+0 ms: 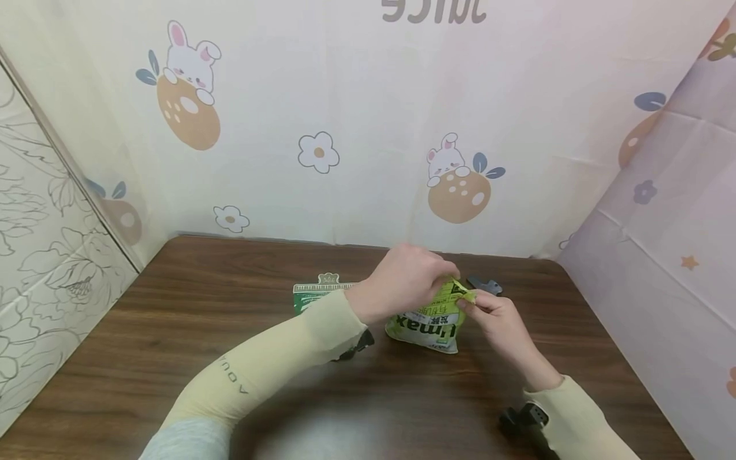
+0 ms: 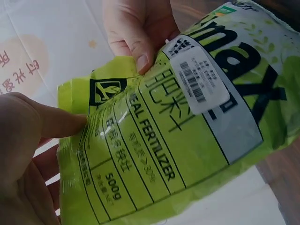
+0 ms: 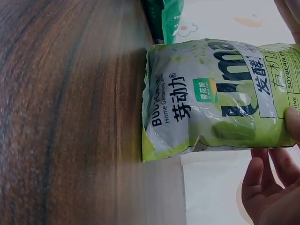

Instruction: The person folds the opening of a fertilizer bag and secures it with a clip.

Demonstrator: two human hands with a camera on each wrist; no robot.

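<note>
A lime-green and white fertilizer bag [image 1: 425, 329] stands on the table, its printed front toward me. My left hand [image 1: 402, 281] pinches the sealed top edge, its thumb on the printed side in the left wrist view. At the top's other corner, my right hand [image 1: 497, 326] pinches the film between thumb and fingers. The left wrist view shows the bag [image 2: 201, 150] up close, with a white barcode sticker [image 2: 199, 79] and "500g" printed on it. No opening in the seal can be made out. In the right wrist view the bag's bottom edge meets the tabletop.
Behind my left forearm lies a green package [image 1: 310, 299] with a white, ruled top edge, partly hidden. A small dark grey object [image 1: 485, 285] rests behind my right hand. The brown wooden table [image 1: 201, 306] meets a patterned curtain [image 1: 368, 160] at the back.
</note>
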